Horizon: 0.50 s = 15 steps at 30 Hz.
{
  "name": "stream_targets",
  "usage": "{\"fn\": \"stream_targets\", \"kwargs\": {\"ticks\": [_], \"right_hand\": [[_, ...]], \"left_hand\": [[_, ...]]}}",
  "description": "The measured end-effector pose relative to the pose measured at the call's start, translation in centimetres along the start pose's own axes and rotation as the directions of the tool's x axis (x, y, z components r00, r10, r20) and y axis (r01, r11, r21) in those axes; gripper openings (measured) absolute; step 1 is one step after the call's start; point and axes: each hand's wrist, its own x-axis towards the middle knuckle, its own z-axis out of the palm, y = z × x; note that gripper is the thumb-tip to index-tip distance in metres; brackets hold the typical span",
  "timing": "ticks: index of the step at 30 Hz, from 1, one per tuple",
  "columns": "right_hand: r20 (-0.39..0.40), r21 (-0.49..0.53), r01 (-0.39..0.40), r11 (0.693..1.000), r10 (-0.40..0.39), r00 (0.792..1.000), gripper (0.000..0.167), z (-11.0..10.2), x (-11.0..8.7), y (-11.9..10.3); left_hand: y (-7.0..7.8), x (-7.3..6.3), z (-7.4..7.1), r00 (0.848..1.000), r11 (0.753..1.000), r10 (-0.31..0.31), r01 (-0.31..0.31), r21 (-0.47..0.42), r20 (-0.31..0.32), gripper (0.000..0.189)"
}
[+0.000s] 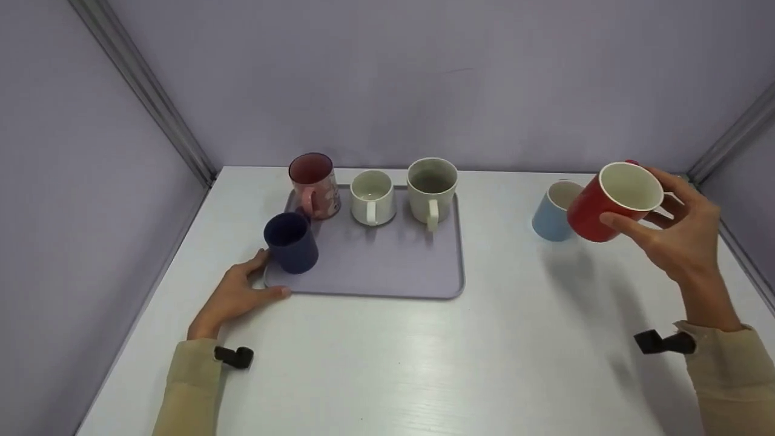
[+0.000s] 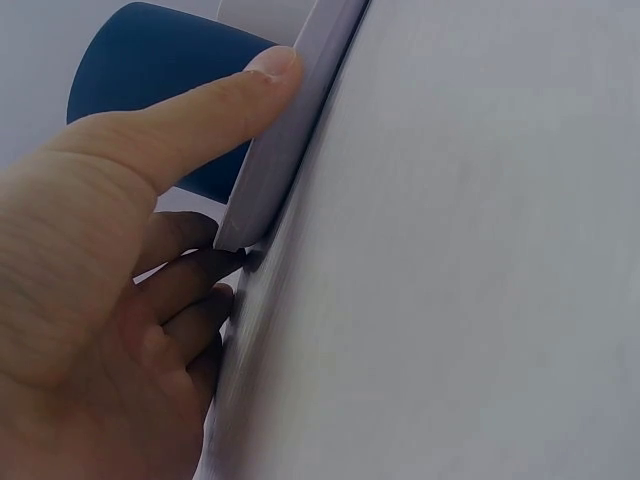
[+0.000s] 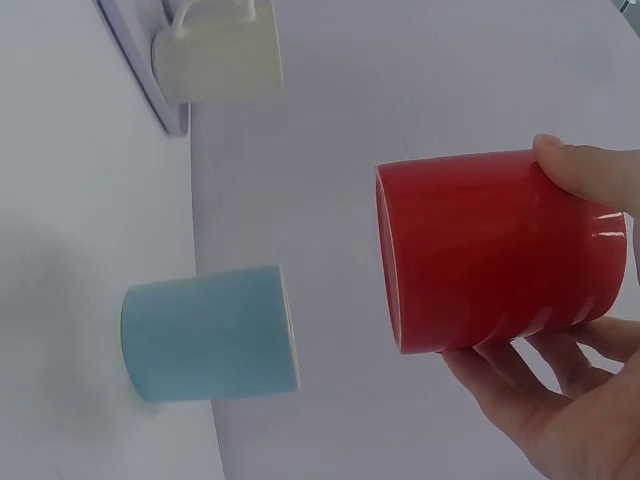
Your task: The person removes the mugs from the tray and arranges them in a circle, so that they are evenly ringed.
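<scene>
My right hand (image 1: 687, 236) grips a red mug (image 1: 586, 213) with a white inside, held tilted above the table at the right. Thumb and fingers lie on opposite sides of its wall in the right wrist view. Just beside and below it, a light blue mug (image 3: 210, 335) stands upright on the table. At the lilac tray's (image 1: 387, 275) front left corner, my left hand (image 1: 239, 293) holds the rim. Its thumb presses the front edge, and its fingers curl at the left side. Close to that hand, a dark blue mug (image 1: 296, 251) stands on the tray.
Along the tray's back stand a pink mug (image 1: 327, 194), a small white cup (image 1: 363, 209) and a larger cream mug (image 1: 421, 206), handles towards me. Behind the white table (image 1: 484, 363) rises a pale wall (image 1: 387, 79), with side walls at left and right.
</scene>
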Motion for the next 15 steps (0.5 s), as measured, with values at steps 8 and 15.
{"fn": "stream_targets", "kwargs": {"ticks": [8, 15], "right_hand": [[-0.026, -0.122, -0.108, 0.987, 0.106, 0.994, 0.077, -1.3, -0.2, 2.9], [-0.020, -0.172, -0.201, 0.964, 0.200, 0.980, 0.078, -1.6, -0.5, 5.5]], "left_hand": [[-0.1, 0.0, 0.0, 1.000, 1.000, -0.001, 0.001, -0.002, -0.003, 0.111], [-0.3, 0.2, 0.1, 1.000, 1.000, 0.004, -0.004, 0.004, -0.002, 0.112]]}}
